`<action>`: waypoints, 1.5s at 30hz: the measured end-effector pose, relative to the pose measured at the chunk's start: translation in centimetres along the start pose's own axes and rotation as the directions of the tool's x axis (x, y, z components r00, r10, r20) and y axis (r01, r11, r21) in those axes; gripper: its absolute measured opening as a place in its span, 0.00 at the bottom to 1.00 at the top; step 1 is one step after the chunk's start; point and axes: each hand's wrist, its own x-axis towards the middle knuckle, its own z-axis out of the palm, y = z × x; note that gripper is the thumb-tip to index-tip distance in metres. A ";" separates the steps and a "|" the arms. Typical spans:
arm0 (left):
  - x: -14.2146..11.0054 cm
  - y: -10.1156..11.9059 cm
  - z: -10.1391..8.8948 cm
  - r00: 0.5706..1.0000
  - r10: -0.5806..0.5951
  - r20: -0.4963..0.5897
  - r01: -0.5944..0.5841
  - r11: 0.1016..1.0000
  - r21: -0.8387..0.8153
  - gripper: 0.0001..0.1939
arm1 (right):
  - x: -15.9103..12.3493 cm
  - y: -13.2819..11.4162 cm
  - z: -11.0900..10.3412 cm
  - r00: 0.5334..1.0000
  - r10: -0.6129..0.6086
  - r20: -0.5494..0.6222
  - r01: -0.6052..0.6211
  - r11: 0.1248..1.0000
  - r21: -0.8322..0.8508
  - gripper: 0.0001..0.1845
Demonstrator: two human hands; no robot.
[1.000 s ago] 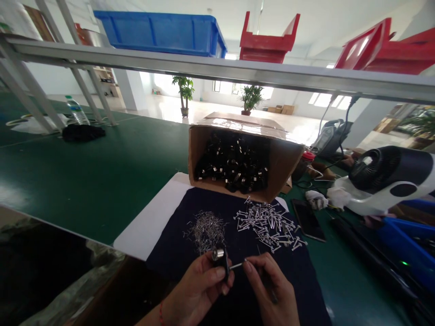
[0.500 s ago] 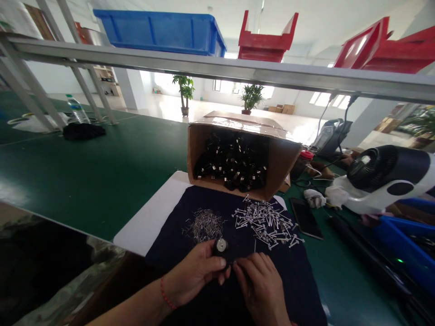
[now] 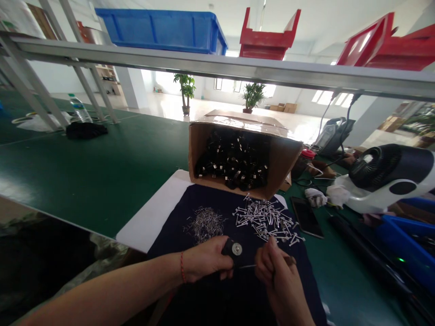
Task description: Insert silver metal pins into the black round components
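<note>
My left hand [image 3: 207, 259] is closed round a small black part with a round silver face [image 3: 235, 250], held over a dark cloth [image 3: 220, 199]. My right hand [image 3: 277, 267] pinches a thin metal pin [image 3: 247, 266] whose tip points at the black part. On the cloth beyond my hands lie a heap of fine wire pieces [image 3: 205, 222] and a pile of silver headed pins [image 3: 267, 219]. A cardboard box [image 3: 278, 158] lies on its side behind them, full of black parts [image 3: 233, 160].
A white sheet [image 3: 149, 217] lies under the cloth on the green table [image 3: 95, 172]. To the right are a phone [image 3: 306, 217], a black and white fan [image 3: 384, 176] and cables. Blue [image 3: 163, 27] and red bins [image 3: 268, 34] sit on the rail overhead. A water bottle [image 3: 79, 108] stands far left.
My left hand has turned the black part so its silver face points up and shifted right. My right hand moved right and now holds a pin sideways toward the part.
</note>
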 end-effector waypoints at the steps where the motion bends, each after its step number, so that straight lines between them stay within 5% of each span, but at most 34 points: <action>1: 0.0 0.1 0.0 1.000 -0.003 0.005 0.002 1.000 0.014 0.10 | 0.3 -0.2 0.4 1.000 0.024 0.002 -0.024 0.999 0.046 0.37; 10: 0.1 0.6 0.2 1.000 -0.026 0.013 0.025 0.997 0.071 0.10 | 1.6 0.2 1.2 0.998 0.059 0.032 -0.063 0.990 0.125 0.38; 19: 0.0 1.1 0.6 0.999 -0.047 0.005 0.046 0.994 0.102 0.09 | 1.8 -0.3 2.0 0.974 0.203 -0.099 -0.193 0.976 0.099 0.40; 29: 0.7 1.1 0.7 0.994 -0.107 0.011 0.105 0.987 0.124 0.09 | 1.5 -0.3 2.2 0.959 0.203 -0.200 -0.163 0.967 0.197 0.41; 45: 1.0 1.3 1.5 0.979 -0.200 -0.026 0.201 0.964 0.175 0.12 | 2.2 0.9 1.5 0.926 0.333 -0.176 -0.281 0.922 0.267 0.40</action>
